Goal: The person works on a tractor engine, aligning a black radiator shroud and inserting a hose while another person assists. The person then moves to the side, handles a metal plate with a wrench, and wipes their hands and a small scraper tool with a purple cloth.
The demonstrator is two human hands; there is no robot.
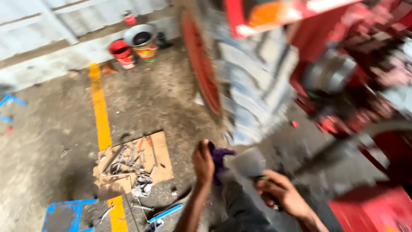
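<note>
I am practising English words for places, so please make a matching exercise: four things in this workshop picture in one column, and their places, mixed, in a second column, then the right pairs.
Things:
1. purple cloth
2. cardboard with tools
3. red buckets
4. yellow line

Places:
A. at the foot of the far wall
B. painted on the floor, running away from the camera
C. in the left hand
D. flat on the floor, just right of the painted stripe

Right pairs: 1-C, 2-D, 3-A, 4-B
</note>
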